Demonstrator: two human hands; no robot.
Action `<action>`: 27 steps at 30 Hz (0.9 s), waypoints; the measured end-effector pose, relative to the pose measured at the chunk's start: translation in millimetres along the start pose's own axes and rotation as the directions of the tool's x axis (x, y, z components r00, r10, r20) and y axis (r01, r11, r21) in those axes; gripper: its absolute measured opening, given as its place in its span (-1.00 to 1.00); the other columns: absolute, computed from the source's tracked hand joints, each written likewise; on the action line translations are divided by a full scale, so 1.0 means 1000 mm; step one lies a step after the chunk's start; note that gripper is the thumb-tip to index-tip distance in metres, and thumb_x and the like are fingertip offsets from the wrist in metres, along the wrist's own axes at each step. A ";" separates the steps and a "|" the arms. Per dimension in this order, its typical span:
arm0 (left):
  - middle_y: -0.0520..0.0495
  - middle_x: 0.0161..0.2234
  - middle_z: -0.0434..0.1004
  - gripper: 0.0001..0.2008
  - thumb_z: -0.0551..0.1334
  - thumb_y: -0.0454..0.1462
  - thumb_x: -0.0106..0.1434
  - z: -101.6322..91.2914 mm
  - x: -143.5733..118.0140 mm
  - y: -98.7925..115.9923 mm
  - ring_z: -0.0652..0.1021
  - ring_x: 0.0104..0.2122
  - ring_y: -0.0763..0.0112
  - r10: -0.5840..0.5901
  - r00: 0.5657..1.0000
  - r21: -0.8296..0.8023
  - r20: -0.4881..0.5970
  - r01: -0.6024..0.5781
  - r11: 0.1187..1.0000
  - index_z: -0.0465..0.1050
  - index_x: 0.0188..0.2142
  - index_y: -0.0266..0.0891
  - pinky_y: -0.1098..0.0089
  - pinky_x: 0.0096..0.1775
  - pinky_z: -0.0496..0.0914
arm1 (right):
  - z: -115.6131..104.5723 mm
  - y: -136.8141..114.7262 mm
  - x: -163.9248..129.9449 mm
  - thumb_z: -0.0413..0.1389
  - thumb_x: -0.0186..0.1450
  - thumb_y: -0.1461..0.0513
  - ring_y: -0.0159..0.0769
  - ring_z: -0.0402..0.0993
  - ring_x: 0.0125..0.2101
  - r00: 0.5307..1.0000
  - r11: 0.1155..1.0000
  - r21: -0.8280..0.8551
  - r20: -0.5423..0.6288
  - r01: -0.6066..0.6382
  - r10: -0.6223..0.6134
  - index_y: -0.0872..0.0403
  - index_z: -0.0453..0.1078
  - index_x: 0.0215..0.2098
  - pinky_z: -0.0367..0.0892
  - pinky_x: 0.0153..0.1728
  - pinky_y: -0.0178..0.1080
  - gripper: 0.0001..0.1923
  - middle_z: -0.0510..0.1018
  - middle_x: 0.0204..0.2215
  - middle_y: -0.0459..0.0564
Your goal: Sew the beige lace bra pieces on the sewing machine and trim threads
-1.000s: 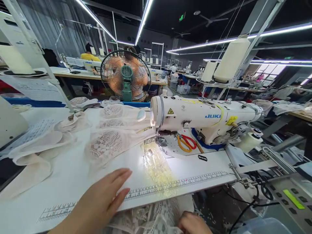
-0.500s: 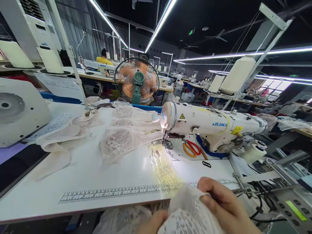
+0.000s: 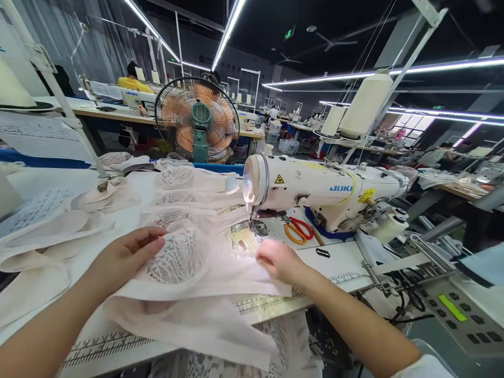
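Note:
A white lace bra (image 3: 177, 257) lies spread over the front of the sewing table, its lower band draping toward the edge. My left hand (image 3: 136, 251) pinches the lace cup at its upper left side. Closed on the bra's side band is my right hand (image 3: 279, 262), just below the needle area of the white sewing machine (image 3: 299, 184). Under and behind the band, a clear strip with yellow backing (image 3: 241, 239) lies by the needle plate. More white lace bra pieces (image 3: 177, 178) are laid out behind the held one.
Orange- and red-handled scissors (image 3: 299, 231) and a black razor blade (image 3: 323, 252) lie beside the machine. A printed ruler (image 3: 268, 304) runs along the table front. Beige fabric pieces (image 3: 51, 236) cover the left side. A fan (image 3: 199, 119) stands behind; a control panel (image 3: 457, 315) is at right.
The bra has come up from the table's front edge and now lies across the tabletop. Both hands moved up and forward, the left far to the left. The view has shifted right.

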State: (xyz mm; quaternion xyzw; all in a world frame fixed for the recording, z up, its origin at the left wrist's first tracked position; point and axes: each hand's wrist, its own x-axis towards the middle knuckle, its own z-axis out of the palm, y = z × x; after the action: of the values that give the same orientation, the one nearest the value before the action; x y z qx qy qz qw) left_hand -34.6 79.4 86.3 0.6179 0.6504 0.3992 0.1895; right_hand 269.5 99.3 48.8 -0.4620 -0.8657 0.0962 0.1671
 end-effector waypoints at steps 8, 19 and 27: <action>-0.12 -0.18 0.46 -0.62 -0.12 -0.16 0.33 0.002 0.028 -0.015 0.46 -0.13 0.13 0.363 0.930 0.691 0.053 -0.297 0.659 0.39 -0.20 -0.29 0.14 -0.09 0.38 | 0.030 -0.004 0.035 0.01 0.21 0.43 -0.14 0.34 -0.22 0.998 0.965 -0.255 -0.031 -0.069 0.063 0.13 0.41 -0.42 0.28 -0.23 -0.13 -0.83 0.48 -0.26 0.14; -0.24 0.01 0.46 -0.64 -0.02 -0.17 0.34 0.133 0.020 0.036 0.45 0.00 0.20 0.556 0.575 0.219 0.600 -0.787 0.577 0.37 -0.03 -0.30 0.25 -0.01 0.38 | 0.023 0.000 0.011 -0.01 0.27 0.34 -0.21 0.40 -0.17 0.993 0.955 -0.276 0.059 0.111 -0.099 0.19 0.40 -0.16 0.35 -0.15 -0.21 -0.79 0.51 -0.17 0.12; -0.27 -0.09 0.48 -0.62 0.07 -0.17 0.30 0.132 0.025 0.050 0.47 -0.15 0.13 0.447 0.597 0.353 0.666 -0.780 0.516 0.37 -0.02 -0.39 0.20 -0.11 0.39 | 0.018 0.006 -0.036 -0.10 0.27 0.34 -0.14 0.37 -0.11 0.961 0.968 -0.003 -0.119 0.253 -0.251 0.22 0.36 -0.12 0.37 -0.07 -0.12 -0.72 0.47 -0.12 0.20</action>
State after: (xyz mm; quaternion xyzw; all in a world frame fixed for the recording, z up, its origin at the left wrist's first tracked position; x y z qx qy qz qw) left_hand 91.4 136.8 49.8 0.9179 0.3947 0.0324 -0.0241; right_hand 285.4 72.2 22.6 -0.3519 -0.9054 0.0518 0.2317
